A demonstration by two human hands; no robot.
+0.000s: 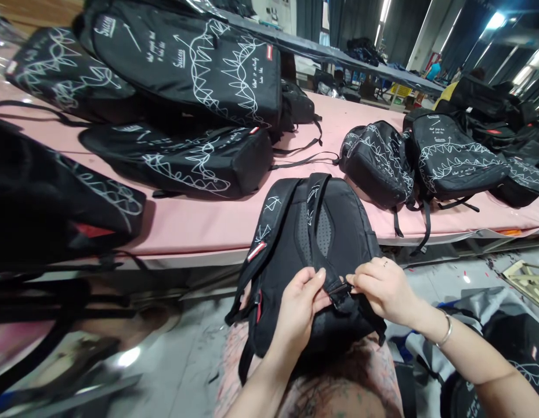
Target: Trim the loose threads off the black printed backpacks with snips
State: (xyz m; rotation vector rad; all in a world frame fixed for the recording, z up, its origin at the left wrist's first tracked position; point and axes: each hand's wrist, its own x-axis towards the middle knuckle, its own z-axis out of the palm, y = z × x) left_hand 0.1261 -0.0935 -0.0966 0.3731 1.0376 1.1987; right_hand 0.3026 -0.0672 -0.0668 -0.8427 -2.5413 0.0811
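A black backpack [278,302] lies on my lap, its padded back panel facing up and its top leaning on the edge of the pink table. Its two shoulder straps carry white line drawings. My left hand [301,299] pinches the lower end of one shoulder strap [315,232] between thumb and fingers. Close by on the right, my right hand [377,287] is closed at the strap's buckle [340,292], fingertips pressed together on its edge. The exact bit of webbing under the right fingertips is too small to make out.
Several black backpacks [182,69] with white drawings lie across the pink table [199,226], with more piled at the right [460,151]. A dark backpack [55,197] juts in at the left. Bags and grey cloth [491,313] lie low at the right. Scraps dot the floor.
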